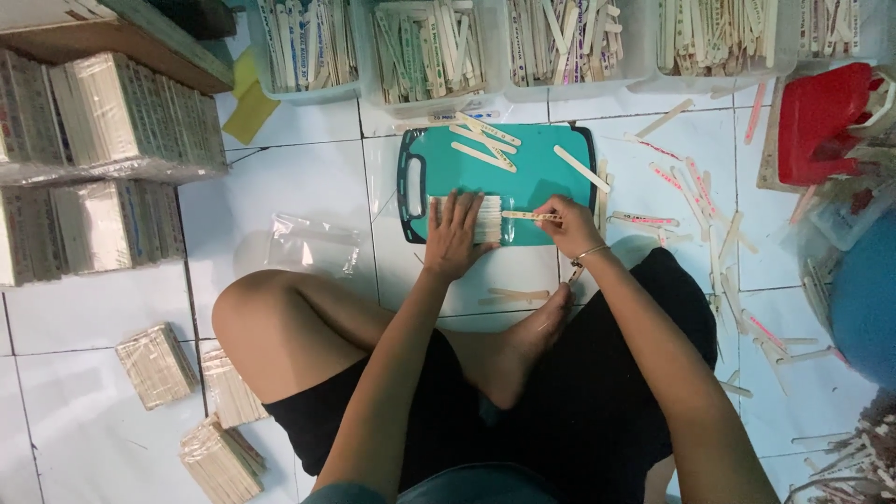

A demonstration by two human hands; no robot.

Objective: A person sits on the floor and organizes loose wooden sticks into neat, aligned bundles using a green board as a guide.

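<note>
Two hands are working over wooden sticks on a teal cutting board (551,187)

Left hand (455,233) is lying flat, fingers spread, pressing on a row of sticks (487,218) near the board's front edge; right hand (563,222) is pinching one stick (525,216) just beside that row, seemingly touching it, while loose sticks (485,142) are lying farther back
</note>
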